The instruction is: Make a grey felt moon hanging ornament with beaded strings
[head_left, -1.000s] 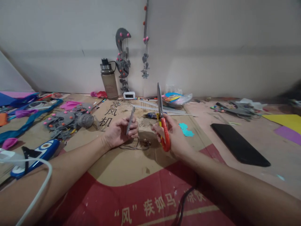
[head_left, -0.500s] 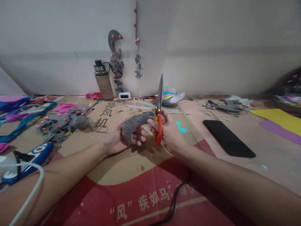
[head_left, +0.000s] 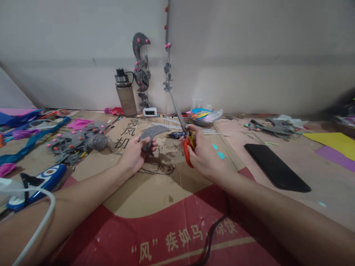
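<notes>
My left hand (head_left: pixel 135 153) is closed on a grey crescent-shaped felt piece (head_left: pixel 153 132), held flat above the cardboard sheet (head_left: pixel 155 184). My right hand (head_left: pixel 203 155) grips red-handled scissors (head_left: pixel 185 138) whose blades point up and to the left, away from me. The blade tips stand just right of the felt's pointed end. Loose dark thread (head_left: pixel 158 170) lies on the cardboard under my hands.
A pile of grey felt shapes with pink beads (head_left: pixel 74 142) lies at left, a blue tool (head_left: pixel 39 183) nearer me. A water bottle (head_left: pixel 126 94) and small clock (head_left: pixel 149 111) stand by the wall. A black pad (head_left: pixel 277 168) lies at right, coloured sheets (head_left: pixel 335 142) beyond.
My left hand turned the grey felt from edge-on to flat and moved it away from me. The scissors tilted from upright to leaning left, blades near the felt's tip.
</notes>
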`<action>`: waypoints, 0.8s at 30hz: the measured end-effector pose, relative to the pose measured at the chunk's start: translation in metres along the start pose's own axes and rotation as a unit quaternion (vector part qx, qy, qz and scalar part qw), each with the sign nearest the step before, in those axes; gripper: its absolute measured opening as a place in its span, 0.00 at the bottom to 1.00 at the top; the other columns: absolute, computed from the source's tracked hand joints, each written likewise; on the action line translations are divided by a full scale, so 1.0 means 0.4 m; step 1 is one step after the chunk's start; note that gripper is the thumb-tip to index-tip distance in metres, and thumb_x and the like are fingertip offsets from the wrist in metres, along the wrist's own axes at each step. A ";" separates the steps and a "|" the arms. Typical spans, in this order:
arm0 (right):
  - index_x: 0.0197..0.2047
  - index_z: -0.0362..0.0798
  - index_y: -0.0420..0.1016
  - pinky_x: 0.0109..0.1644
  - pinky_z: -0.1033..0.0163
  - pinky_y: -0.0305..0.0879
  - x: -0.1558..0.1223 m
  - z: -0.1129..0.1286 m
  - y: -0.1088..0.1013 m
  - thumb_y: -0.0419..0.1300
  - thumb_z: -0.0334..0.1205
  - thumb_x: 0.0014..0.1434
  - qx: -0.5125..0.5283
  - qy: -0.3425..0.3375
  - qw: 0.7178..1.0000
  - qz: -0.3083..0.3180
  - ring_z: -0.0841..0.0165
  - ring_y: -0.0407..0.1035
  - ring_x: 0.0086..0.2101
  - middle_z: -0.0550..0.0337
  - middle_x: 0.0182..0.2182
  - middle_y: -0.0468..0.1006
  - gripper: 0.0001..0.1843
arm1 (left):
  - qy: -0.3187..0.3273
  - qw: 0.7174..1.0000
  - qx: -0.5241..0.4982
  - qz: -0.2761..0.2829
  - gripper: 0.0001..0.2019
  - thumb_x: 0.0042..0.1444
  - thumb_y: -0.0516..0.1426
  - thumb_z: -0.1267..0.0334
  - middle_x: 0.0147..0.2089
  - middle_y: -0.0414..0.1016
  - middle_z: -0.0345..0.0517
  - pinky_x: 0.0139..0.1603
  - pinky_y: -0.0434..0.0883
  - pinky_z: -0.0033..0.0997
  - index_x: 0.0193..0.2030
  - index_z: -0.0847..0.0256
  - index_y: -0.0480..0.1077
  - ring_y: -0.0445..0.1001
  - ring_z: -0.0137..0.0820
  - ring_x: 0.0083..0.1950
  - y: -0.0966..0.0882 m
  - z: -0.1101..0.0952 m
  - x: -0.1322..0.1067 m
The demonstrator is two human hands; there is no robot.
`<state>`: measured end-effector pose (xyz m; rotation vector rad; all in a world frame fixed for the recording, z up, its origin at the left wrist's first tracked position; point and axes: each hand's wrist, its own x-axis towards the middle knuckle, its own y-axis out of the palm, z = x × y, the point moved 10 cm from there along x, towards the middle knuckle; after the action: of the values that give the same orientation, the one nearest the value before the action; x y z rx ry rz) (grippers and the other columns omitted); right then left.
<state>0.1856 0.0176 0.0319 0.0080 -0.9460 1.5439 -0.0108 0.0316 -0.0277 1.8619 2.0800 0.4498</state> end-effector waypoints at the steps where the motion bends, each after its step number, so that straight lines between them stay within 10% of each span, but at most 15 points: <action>1: 0.58 0.51 0.57 0.47 0.54 0.63 -0.003 0.016 0.006 0.51 0.36 0.58 -0.039 -0.024 0.999 0.015 0.62 0.66 0.42 0.52 0.44 0.72 0.24 | -0.001 1.000 -0.004 -0.015 0.02 0.51 0.58 0.72 0.31 0.75 0.47 0.29 0.73 0.22 0.33 0.68 0.69 0.75 0.26 0.30 -0.012 0.002 0.005; 24: 0.62 0.46 0.58 0.46 0.58 0.60 -0.040 0.002 0.097 0.52 0.45 0.61 -0.426 -0.101 0.882 0.175 0.55 0.65 0.46 0.47 0.42 0.76 0.28 | -0.018 0.998 -0.051 -0.038 0.07 0.52 0.55 0.74 0.36 0.78 0.51 0.28 0.75 0.27 0.36 0.69 0.72 0.77 0.32 0.35 -0.025 0.014 0.011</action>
<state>0.1564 0.0079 0.0031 -0.6716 -1.8102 1.3330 -0.0176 0.0350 -0.0371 1.7157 2.0559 0.4911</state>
